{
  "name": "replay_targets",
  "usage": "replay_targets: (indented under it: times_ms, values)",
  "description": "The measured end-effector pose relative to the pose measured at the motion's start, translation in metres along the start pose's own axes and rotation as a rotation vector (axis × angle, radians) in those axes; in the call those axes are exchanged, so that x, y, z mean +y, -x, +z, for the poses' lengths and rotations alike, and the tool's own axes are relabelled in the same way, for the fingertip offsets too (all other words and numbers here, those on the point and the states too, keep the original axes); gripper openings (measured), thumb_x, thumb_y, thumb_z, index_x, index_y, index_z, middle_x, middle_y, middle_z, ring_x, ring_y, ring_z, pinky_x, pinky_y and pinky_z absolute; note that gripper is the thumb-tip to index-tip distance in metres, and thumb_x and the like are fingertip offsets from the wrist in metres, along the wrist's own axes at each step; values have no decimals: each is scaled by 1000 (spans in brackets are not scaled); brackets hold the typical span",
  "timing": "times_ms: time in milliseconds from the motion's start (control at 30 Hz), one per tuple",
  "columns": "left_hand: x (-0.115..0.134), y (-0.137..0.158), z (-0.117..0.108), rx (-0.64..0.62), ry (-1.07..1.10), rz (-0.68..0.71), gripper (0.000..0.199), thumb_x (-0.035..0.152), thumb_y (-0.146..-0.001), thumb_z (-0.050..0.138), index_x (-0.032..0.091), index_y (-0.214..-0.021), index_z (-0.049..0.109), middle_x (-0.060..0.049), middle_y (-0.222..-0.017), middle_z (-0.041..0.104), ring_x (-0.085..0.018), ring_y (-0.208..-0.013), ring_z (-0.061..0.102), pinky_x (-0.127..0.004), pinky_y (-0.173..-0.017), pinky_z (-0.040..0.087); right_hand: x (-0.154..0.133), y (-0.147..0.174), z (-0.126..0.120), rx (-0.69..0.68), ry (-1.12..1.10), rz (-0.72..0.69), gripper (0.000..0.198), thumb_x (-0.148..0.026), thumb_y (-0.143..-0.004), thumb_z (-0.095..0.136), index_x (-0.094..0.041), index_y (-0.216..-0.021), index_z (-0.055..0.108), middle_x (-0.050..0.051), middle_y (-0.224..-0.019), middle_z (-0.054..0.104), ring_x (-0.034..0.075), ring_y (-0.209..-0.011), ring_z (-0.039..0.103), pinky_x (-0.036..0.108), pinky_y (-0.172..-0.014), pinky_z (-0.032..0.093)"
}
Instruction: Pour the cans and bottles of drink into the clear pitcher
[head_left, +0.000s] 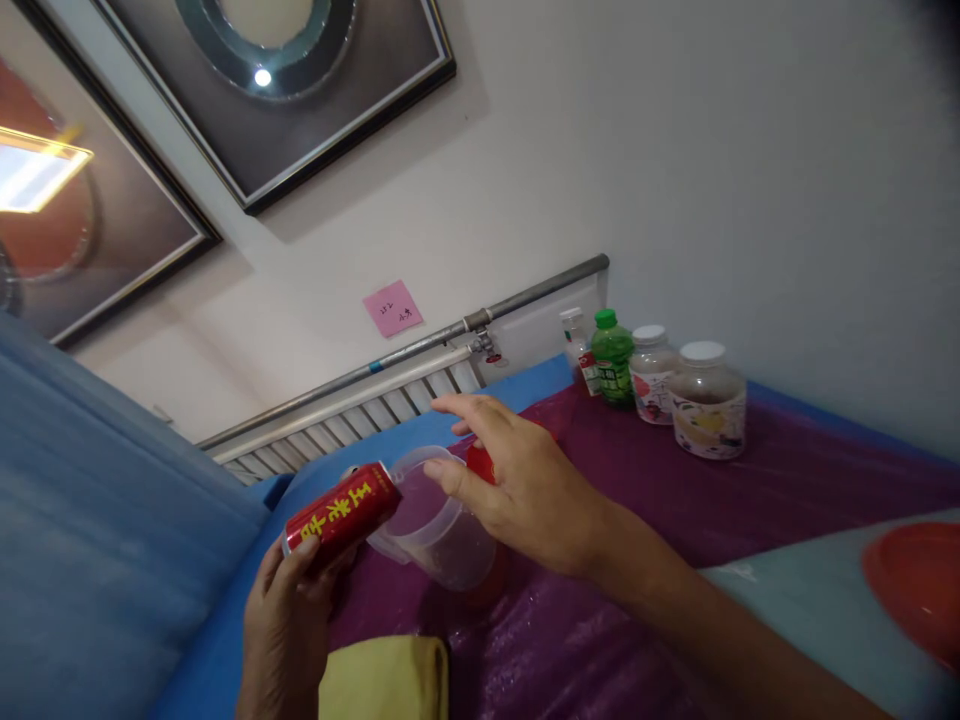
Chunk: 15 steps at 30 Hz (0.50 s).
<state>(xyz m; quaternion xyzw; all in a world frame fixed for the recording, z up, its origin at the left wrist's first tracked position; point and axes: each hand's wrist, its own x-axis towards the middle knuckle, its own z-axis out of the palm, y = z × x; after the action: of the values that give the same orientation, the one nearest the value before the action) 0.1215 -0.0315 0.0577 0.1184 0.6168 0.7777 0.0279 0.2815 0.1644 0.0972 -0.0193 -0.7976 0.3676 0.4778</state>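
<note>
A red drink can point(343, 515) with yellow characters lies tilted in my left hand point(289, 600), its top end at the near-left rim of a clear plastic jug point(457, 555). Whether liquid runs out of the can I cannot tell. My right hand point(517, 480) hovers over the jug's right side, fingers apart, with nothing in it. Behind that hand a red object point(480, 462) shows in part; its kind is hidden. The jug stands upright on a purple cloth point(600, 640), its handle toward my left hand.
A folded yellow cloth point(384, 680) lies at the near edge. Along the back right stand a small clear bottle point(581, 350), a green bottle point(613, 360) and two white-lidded jars point(709, 405). A red basin point(919, 585) sits far right. A radiator point(352, 415) runs along the wall.
</note>
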Motion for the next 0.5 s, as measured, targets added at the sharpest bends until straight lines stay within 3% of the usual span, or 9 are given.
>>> replay_targets:
  times_ms: [167,300,400,500]
  values:
    - [-3,-4,24,21,-33,47,51,38,-66,72,17,-112,64,-4,-88,70,-21,-75,66,-32,-66,54,5,-3,4,-76,102,30,42,-22,-85,63,-18,-126,54,10,-126,62,24,-117,58,41,-100,47]
    - [-12,-9,41,139,-233,235,65,45,-62,77,23,-123,62,-5,-104,68,-23,-87,64,-38,-78,52,17,-4,11,-195,221,84,37,-16,-85,60,-15,-122,57,12,-123,63,25,-116,57,40,-99,45]
    - [-18,-12,50,141,-445,401,68,50,-62,76,21,-123,62,-8,-114,64,-27,-103,60,-44,-93,46,29,-4,15,-279,323,111,30,-13,-85,55,-16,-115,61,12,-117,65,26,-111,59,41,-94,46]
    - [-24,-12,56,148,-587,522,70,52,-63,73,17,-122,61,-9,-115,61,-29,-105,58,-46,-97,42,40,-3,18,-345,354,117,25,-14,-85,55,-18,-108,63,11,-110,67,25,-104,62,39,-88,47]
